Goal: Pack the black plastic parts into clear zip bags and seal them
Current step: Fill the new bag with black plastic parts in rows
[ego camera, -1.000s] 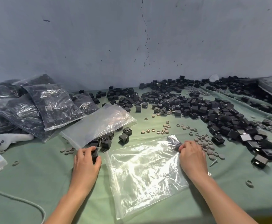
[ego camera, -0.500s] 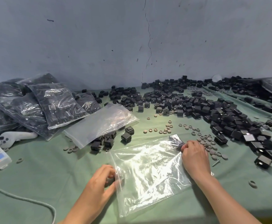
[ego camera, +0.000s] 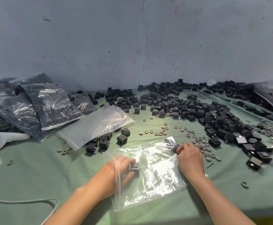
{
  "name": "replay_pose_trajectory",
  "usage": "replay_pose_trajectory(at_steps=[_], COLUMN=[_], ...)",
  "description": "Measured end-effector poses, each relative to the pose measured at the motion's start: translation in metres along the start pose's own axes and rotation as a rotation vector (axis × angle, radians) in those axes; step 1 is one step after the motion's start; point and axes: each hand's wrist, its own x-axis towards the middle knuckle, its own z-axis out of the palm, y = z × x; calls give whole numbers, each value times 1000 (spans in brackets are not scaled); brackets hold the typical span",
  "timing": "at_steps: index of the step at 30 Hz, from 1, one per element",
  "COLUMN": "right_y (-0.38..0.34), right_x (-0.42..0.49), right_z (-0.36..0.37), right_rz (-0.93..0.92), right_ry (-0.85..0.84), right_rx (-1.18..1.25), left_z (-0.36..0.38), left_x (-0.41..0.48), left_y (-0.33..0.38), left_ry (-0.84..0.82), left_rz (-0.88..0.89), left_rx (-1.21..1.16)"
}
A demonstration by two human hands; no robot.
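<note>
If the right hand (ego camera: 189, 158), pinching the zip bag (ego camera: 156, 181) by its corner, slips, the film may bunch around the left hand (ego camera: 122, 168), whose fingers curl round a black part (ego camera: 134, 166) inside.

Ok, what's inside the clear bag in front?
Inside the clear bag: the left hand, in through the open mouth, holding one black part. The right hand pinches the far corner; a dark shape there may be another part, but fingers and glare hide it.
</note>
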Motion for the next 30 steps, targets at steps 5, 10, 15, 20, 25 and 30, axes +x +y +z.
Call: replay_pose_trajectory(at_steps=[5,10,15,20,25,30], right_y=[3,7,9,13,14,10], right_x=[0,0,1,2,2,4], right_z=[-1,-1,-5,-4,-5,-14], right_rz=[2,7,47,76,69,35], right_ry=[-23,-35,-47,-42,-34,-127], right_rx=[20,127,238,294,314,304], left_z=[13,11,7,9,19,27], left_x=[29,20,23,38,42,52], left_y=[32,33,41,57,67,66], left_ry=[-47,18,-181,-131,-145,-239], left_rz=[105,47,59,69,29,143], left_rx=[-93,-161,-268,-275,-308,-268])
